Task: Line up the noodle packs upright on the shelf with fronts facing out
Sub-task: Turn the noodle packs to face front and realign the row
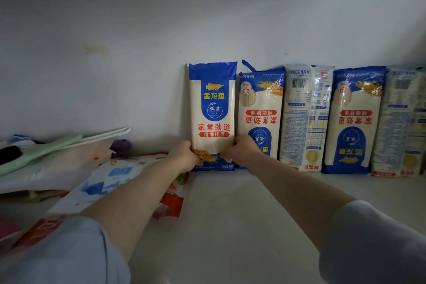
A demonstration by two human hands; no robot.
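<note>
— So, where does the held noodle pack [213, 108] stand?

— Just right of centre, upright on the shelf [230, 214] against the back wall [138, 30]. Its front faces out and the print reads right way up, with the blue band and gold fish logo at the top.

— And the hands?

— Both grip its lower part. The left hand [184, 157] is on the edge at 9 o'clock of the pack, fingers curled round the side with the thumb on the front. The right hand [242, 147] is on the 3 o'clock edge, fingers curled round it too; how they lie behind the pack I cannot tell. Pale sleeves show on both arms at the bottom corners.

— What lies toward 3 o'clock of it?

— Four more packs in a row, leaning on the wall. The second pack [260, 115] touches the held one and shows its front, but upside down. The third pack [304, 117] shows its back, with the barcode at the top. The fourth pack [355, 120] shows its front inverted as well. The fifth pack [398, 122], at the frame's edge, shows its back and is blurred.

— And toward 9 o'clock?

— Clutter: a pale green handled tool [41, 150] and a white one [103, 136] lie across a pile, with a blue-and-white bag [108, 180] and a red packet [170, 203] flat on the shelf under the left forearm.
</note>
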